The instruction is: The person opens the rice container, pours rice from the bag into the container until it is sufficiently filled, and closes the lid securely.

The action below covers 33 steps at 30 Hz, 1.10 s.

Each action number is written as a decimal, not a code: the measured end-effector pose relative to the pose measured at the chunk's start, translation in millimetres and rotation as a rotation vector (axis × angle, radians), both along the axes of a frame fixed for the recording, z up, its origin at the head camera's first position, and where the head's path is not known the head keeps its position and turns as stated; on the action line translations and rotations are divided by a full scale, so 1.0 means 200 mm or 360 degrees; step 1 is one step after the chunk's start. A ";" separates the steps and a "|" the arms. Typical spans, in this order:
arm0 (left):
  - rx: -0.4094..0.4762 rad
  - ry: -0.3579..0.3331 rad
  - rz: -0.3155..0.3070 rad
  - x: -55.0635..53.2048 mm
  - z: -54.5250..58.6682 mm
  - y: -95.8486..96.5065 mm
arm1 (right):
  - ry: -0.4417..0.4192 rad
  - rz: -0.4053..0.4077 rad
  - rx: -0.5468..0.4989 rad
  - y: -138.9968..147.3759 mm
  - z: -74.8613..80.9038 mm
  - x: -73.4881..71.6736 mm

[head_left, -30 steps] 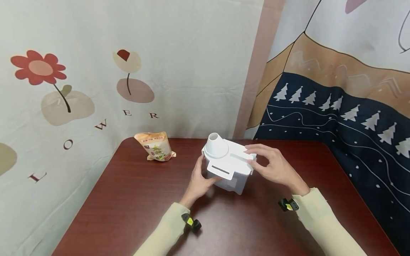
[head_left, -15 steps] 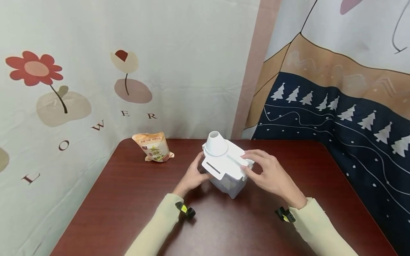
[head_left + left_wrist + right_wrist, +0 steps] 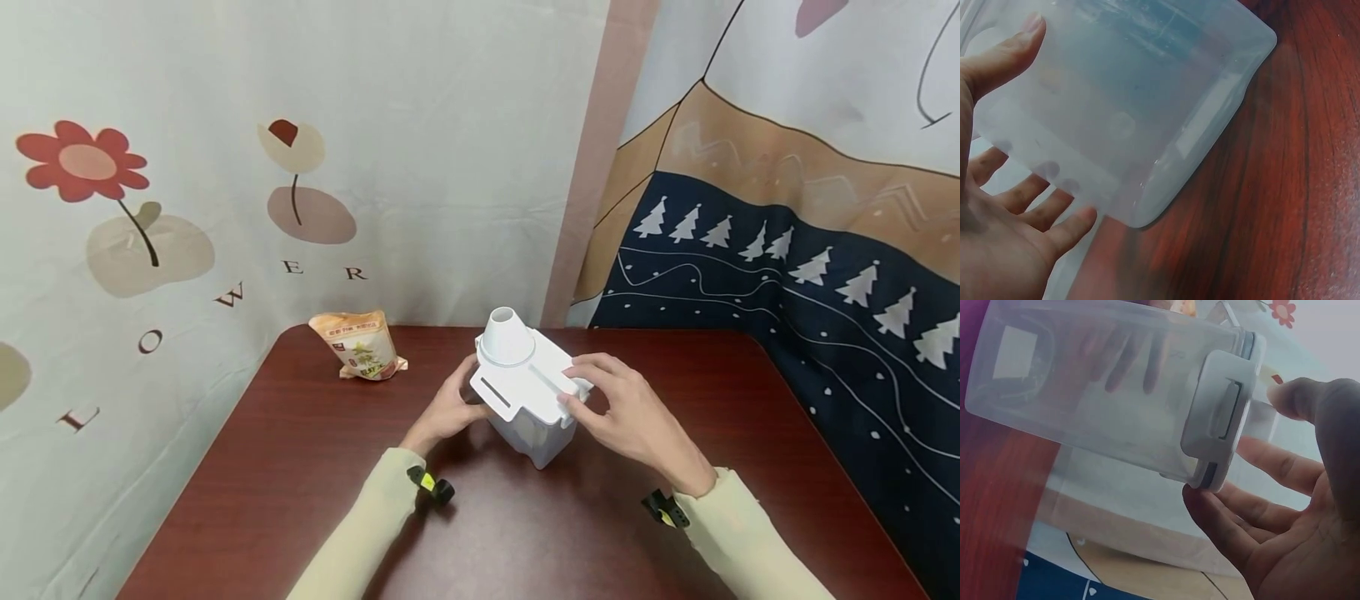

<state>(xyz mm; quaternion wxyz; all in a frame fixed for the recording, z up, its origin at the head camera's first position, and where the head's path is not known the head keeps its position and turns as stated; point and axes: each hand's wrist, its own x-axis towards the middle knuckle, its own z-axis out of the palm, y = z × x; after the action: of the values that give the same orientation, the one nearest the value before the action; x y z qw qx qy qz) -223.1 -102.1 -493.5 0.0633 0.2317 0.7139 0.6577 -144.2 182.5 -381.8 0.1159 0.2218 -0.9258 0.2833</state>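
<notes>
A translucent plastic storage container (image 3: 528,433) stands tilted between both hands. Its white lid (image 3: 551,358) carries a white cone-shaped cup (image 3: 507,337) at the far left, and a slotted latch flap (image 3: 501,395) juts out on the near left side. My left hand (image 3: 447,410) grips the container's left side, thumb on one wall and fingers (image 3: 1060,225) along the adjoining one. With thumb and fingertips, my right hand (image 3: 626,408) holds the lid's right end. In the right wrist view, another slotted latch (image 3: 1219,412) lies down against the wall and the left fingers show through the plastic.
An orange and white food pouch (image 3: 365,346) stands at the back left of the dark red wooden table (image 3: 285,483). Behind the table hangs a printed curtain (image 3: 450,167), close to its far edge. A navy tree-patterned cloth (image 3: 750,283) borders the right side.
The container has turned clockwise, its right end coming nearer and its slotted flap shifting left. Both hands have moved slightly left with it. The pouch stays in place.
</notes>
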 end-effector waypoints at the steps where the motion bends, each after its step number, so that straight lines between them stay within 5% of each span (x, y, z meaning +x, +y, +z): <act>1: -0.0002 -0.0004 0.0004 0.00 0.00 0.00 | -0.0003 0.0012 0.0000 0.00 0.00 0.00; 14: -0.0004 0.0024 0.0218 0.15 -0.01 0.05 | -0.0058 0.0355 -0.0058 0.07 0.00 -0.10; 24: -0.0123 -0.0024 0.0471 0.22 -0.01 0.15 | -0.0119 0.0420 -0.0069 0.09 -0.01 -0.12; 33: -0.0100 0.0070 0.0324 0.15 -0.01 0.10 | -0.0006 0.0363 -0.0063 0.05 -0.02 -0.09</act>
<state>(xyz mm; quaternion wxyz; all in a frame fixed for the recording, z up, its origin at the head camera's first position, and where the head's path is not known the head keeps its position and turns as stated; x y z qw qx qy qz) -193.1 -81.2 -494.6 -0.0123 0.1702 0.7553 0.6328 -161.6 193.0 -386.0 0.0856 0.3228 -0.8890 0.3132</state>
